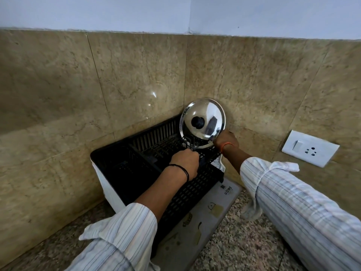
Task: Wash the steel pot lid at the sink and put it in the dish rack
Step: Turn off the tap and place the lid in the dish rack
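Observation:
The steel pot lid (204,114), shiny with a black knob, stands on edge at the far right corner of the black plastic dish rack (148,145), knob facing me. My right hand (226,140) grips the lid's lower right rim. My left hand (185,163) is curled over the rack's near right part, its fingertips at a dark thing just below the lid; what it holds cannot be made out.
The rack sits in a tiled wall corner on a printed mat (205,218) over a speckled stone counter (244,247). A white cloth or tag (218,165) hangs at the rack's right end. A white switch and socket plate (309,147) is on the right wall.

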